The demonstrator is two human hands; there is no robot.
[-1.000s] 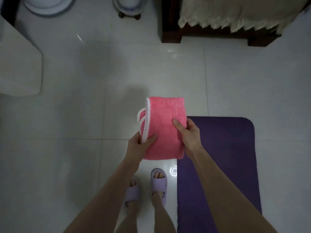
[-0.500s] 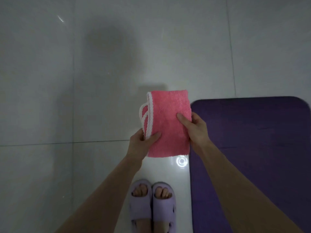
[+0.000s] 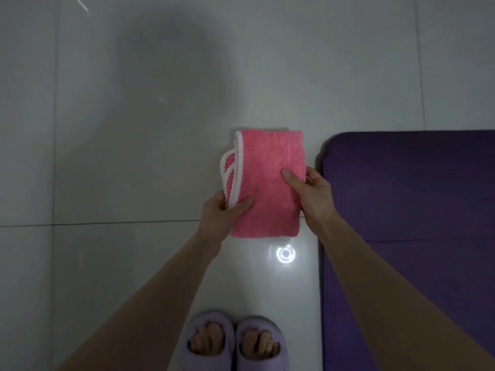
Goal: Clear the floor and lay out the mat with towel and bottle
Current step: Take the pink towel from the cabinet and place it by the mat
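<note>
towel: fluffy pink terry cloth, white twisted cord edge
mat: matt purple foam, faintly textured
floor: glossy smooth tile
slippers: smooth lilac plastic

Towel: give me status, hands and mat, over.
Pink towel gripped by left hand and right hand. Held over tile floor, left of purple mat, not on it. Nothing between them.

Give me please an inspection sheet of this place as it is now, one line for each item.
Surface: pale glossy tiled floor, with a ring-shaped lamp reflection.
Job's things: purple mat lies flat on the right; folded pink towel is held left of the mat, not over it; bottle not in view.
Clutter: nothing seen.
Hands: left hand and right hand each grip a side of the towel.
Cables: nothing seen.
Surroundings: lilac slippers on the person's feet.
</note>
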